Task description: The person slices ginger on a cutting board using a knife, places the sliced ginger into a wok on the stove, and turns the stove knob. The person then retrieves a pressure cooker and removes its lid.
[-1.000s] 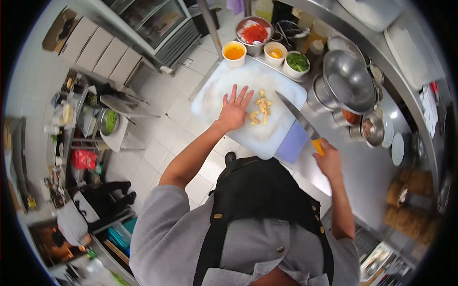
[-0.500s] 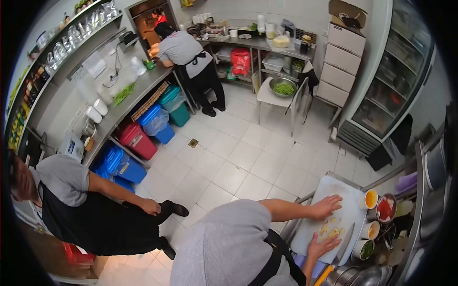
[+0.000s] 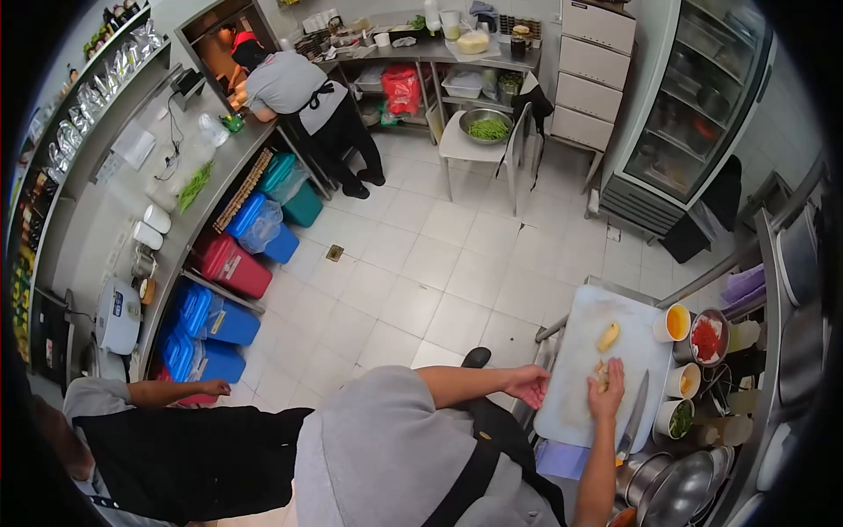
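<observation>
My right hand (image 3: 606, 388) lies on a white cutting board (image 3: 562, 413), fingers stretched out together against small pale-yellow pieces (image 3: 601, 373), which it partly covers. A larger yellow lump (image 3: 608, 337), its kind unclear, rests on the board above that hand. At the board's left edge is my left hand (image 3: 527, 386), palm turned up, fingers loosely bent and apart, with nothing visible in it. A knife (image 3: 634, 417) lies along the board's right side, its orange handle toward me, beside my right hand.
Right of the board stand a cup of orange food (image 3: 676, 322), a bowl of red pieces (image 3: 707, 338), a smaller cup (image 3: 683, 380) and a cup of greens (image 3: 679, 419). Metal bowls (image 3: 676, 492) sit below. One co-worker (image 3: 184, 439) is at left, another (image 3: 303, 97) at the back counter.
My left hand has moved off the pieces to the board's left edge. The scattered pieces are now gathered by my right hand, and the larger lump shows above. The left co-worker has shifted down.
</observation>
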Demonstrator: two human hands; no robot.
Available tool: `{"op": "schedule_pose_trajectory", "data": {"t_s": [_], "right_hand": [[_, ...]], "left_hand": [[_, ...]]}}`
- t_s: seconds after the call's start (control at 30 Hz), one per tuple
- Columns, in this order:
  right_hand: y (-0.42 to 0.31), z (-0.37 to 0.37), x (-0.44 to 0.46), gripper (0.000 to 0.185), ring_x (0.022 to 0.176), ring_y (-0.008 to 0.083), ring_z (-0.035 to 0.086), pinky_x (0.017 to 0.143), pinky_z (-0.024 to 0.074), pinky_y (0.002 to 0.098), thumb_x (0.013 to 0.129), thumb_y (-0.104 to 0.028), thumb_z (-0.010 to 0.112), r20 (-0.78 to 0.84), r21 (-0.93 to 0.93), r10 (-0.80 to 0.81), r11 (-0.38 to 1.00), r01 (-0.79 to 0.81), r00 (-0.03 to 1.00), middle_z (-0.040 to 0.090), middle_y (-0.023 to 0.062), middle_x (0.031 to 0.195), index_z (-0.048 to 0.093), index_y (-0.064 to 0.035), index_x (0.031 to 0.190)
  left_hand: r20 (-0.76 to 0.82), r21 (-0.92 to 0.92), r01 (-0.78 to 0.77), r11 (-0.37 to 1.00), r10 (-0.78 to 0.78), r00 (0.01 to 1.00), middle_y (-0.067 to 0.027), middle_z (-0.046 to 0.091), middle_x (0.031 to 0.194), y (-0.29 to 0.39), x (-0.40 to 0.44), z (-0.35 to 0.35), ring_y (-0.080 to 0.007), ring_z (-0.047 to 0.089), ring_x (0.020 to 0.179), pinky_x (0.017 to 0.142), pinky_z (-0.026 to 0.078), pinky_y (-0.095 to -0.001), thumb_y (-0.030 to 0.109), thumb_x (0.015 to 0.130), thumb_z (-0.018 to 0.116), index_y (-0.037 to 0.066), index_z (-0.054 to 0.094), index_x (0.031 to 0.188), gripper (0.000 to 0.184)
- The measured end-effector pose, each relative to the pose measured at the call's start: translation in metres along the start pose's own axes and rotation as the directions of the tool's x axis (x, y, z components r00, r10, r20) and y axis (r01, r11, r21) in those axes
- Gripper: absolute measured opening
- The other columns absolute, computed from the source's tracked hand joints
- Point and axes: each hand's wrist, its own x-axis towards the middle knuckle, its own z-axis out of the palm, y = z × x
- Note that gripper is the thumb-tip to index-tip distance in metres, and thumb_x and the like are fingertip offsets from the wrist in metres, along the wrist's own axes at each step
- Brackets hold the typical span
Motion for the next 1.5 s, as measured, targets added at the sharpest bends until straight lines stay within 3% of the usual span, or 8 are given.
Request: {"op": "schedule_pose_trajectory", "data": {"t_s": [0.2, 0.27, 0.57, 0.87, 1.13, 1.2, 1.33, 1.5], "right_hand": [[-0.029, 0.008, -0.043, 0.069, 0.128, 0.0419, 0.039, 0.109, 0.0284, 0.0496, 0.066, -0.01, 0.073, -0.144, -0.017, -0.017, 1.0, 0.015, 0.989, 0.045, 0.0252, 0.134, 0.048, 0.0019, 0.129], [-0.008, 0.006, -0.074, 0.073, 0.129, 0.0421, 0.037, 0.11, 0.0266, 0.0499, 0.066, -0.011, 0.073, -0.27, -0.039, 0.247, 0.963, -0.267, 0.931, 0.043, 0.0258, 0.134, 0.045, 0.0023, 0.132], [-0.036, -0.017, -0.029, 0.072, 0.112, 0.0413, 0.043, 0.1, 0.0384, 0.0414, 0.059, 0.004, 0.063, -0.171, -0.218, 0.402, 0.875, -0.433, 0.899, 0.045, 0.0237, 0.117, 0.042, 0.0098, 0.128], [-0.022, -0.009, 0.019, 0.052, 0.109, 0.0343, 0.046, 0.096, 0.0413, 0.0368, 0.067, 0.008, 0.058, 0.186, -0.134, -0.01, 0.99, 0.036, 0.983, 0.049, 0.0174, 0.114, 0.052, 0.0055, 0.119], [-0.066, 0.016, 0.025, 0.036, 0.107, 0.0313, 0.049, 0.089, 0.0443, 0.0379, 0.068, 0.006, 0.058, 0.506, 0.041, -0.258, 0.961, 0.275, 0.823, 0.054, 0.0121, 0.105, 0.057, -0.0009, 0.103], [-0.075, 0.007, 0.006, 0.042, 0.108, 0.0334, 0.049, 0.09, 0.044, 0.0392, 0.066, 0.007, 0.058, 0.436, 0.072, -0.228, 0.973, 0.219, 0.871, 0.054, 0.0131, 0.107, 0.057, 0.001, 0.107], [-0.106, -0.017, -0.067, 0.061, 0.109, 0.0417, 0.045, 0.094, 0.0413, 0.0437, 0.062, 0.012, 0.058, -0.098, -0.17, 0.406, 0.893, -0.417, 0.909, 0.048, 0.0224, 0.115, 0.048, 0.0067, 0.123], [-0.105, 0.021, -0.067, 0.068, 0.108, 0.0417, 0.044, 0.093, 0.0414, 0.0435, 0.062, 0.015, 0.057, -0.134, -0.223, 0.459, 0.849, -0.478, 0.878, 0.044, 0.0235, 0.117, 0.042, 0.007, 0.127]], "left_hand": [[0.069, 0.086, 0.015, 0.996, -0.021, 0.997, -0.0215, 0.065, 0.085, 0.013, -0.004, -0.006, -0.0372, 0.067, 0.076, 0.076, 0.056, -0.0456, 0.033, 0.094, 0.041, -0.005, 0.06, 0.088, 0.043], [0.108, 0.136, -0.046, 0.99, 0.031, 0.994, -0.0233, 0.066, 0.095, 0.016, -0.014, -0.015, -0.0357, 0.067, 0.088, 0.085, 0.054, -0.0447, 0.028, 0.093, 0.044, -0.007, 0.06, 0.098, 0.039], [0.264, 0.087, 0.245, 0.966, -0.26, 0.929, -0.0291, 0.063, 0.099, 0.045, -0.009, -0.009, -0.0444, 0.063, 0.096, 0.087, 0.052, -0.0484, 0.03, 0.095, 0.028, -0.009, 0.059, 0.096, 0.051], [0.266, 0.111, 0.352, 0.929, -0.369, 0.891, -0.0358, 0.061, 0.103, 0.059, 0.007, -0.016, -0.0546, 0.058, 0.099, 0.09, 0.049, -0.0521, 0.035, 0.094, 0.023, -0.015, 0.06, 0.095, 0.062], [0.222, 0.131, 0.382, 0.915, -0.402, 0.888, -0.0365, 0.06, 0.102, 0.067, 0.012, -0.016, -0.0554, 0.057, 0.1, 0.09, 0.05, -0.0512, 0.036, 0.093, 0.024, -0.018, 0.059, 0.096, 0.065], [0.268, 0.17, 0.395, 0.903, -0.428, 0.863, -0.0366, 0.061, 0.101, 0.069, 0.015, -0.018, -0.0547, 0.057, 0.1, 0.089, 0.051, -0.0504, 0.036, 0.091, 0.025, -0.019, 0.058, 0.096, 0.065], [0.228, 0.226, 0.396, 0.89, -0.444, 0.867, -0.0362, 0.061, 0.099, 0.077, 0.017, -0.013, -0.0524, 0.06, 0.097, 0.09, 0.05, -0.0499, 0.034, 0.09, 0.023, -0.018, 0.058, 0.093, 0.062], [0.221, 0.263, 0.435, 0.861, -0.493, 0.841, -0.0367, 0.061, 0.096, 0.077, 0.029, -0.022, -0.0529, 0.059, 0.097, 0.09, 0.05, -0.05, 0.031, 0.088, 0.026, -0.018, 0.058, 0.09, 0.058]]}}
